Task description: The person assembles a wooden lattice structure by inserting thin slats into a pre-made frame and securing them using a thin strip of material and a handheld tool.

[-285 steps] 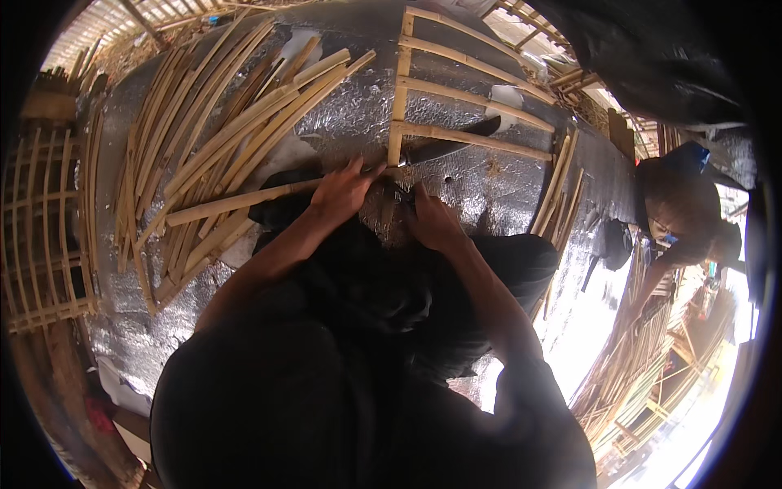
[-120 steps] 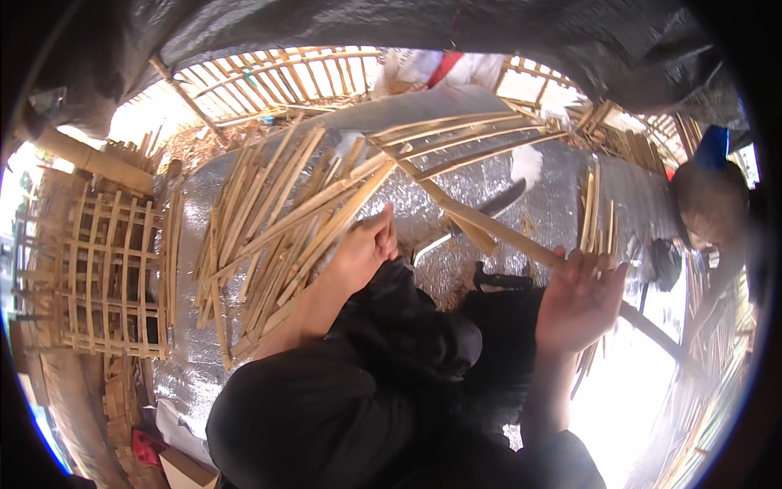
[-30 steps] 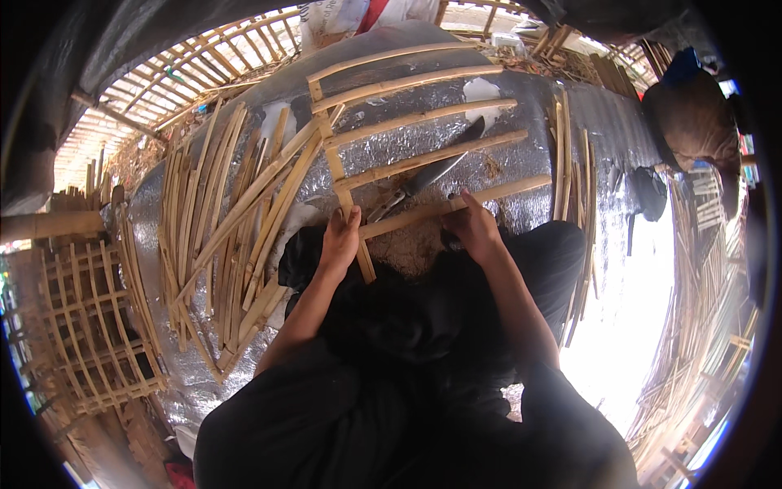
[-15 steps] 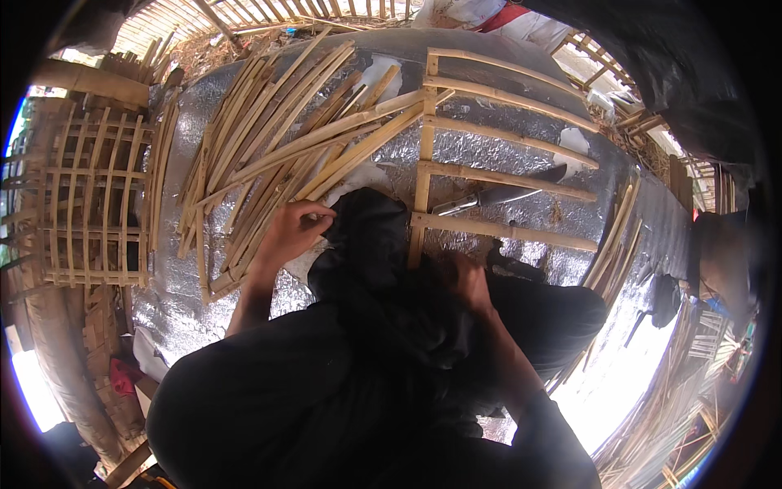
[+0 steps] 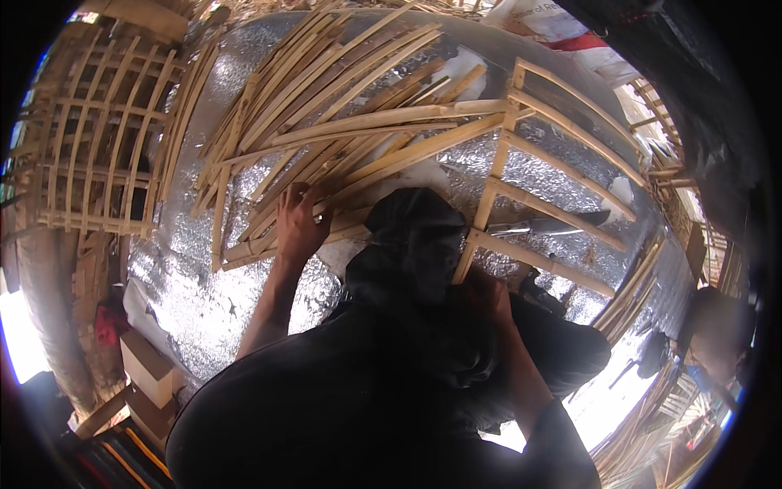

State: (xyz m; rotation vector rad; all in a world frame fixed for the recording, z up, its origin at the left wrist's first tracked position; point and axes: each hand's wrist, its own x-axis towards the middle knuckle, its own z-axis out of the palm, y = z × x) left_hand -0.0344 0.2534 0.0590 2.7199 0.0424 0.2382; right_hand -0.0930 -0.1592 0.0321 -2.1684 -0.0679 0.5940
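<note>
My left hand (image 5: 300, 224) is over the near edge of a pile of split bamboo strips (image 5: 301, 106). Its fingers are bent over the strips with the thumb held apart, and nothing is visibly gripped. On the right, a comb-like bamboo frame (image 5: 489, 196) has one upright and several crosspieces pointing right. My right hand (image 5: 490, 295) is closed around the lower end of that upright, its fingertips partly hidden by dark cloth. A large knife (image 5: 562, 223) with a broad blade lies flat beneath the crosspieces. Dark cloth (image 5: 415, 236) between my hands covers part of the work surface.
Shiny silver sheeting (image 5: 204, 301) covers the floor under the pile. At the far left is a woven bamboo lattice (image 5: 106, 138). A cardboard box (image 5: 149, 368) sits at lower left. More thin strips (image 5: 635, 285) lie along the right edge, with a white sack (image 5: 542, 20) at the back.
My left hand has gone from beside the dark cloth onto the bamboo strips, its pinched fingers now spread apart. The whole view has turned, shifting the frame rightward; my right hand stays at its lower end.
</note>
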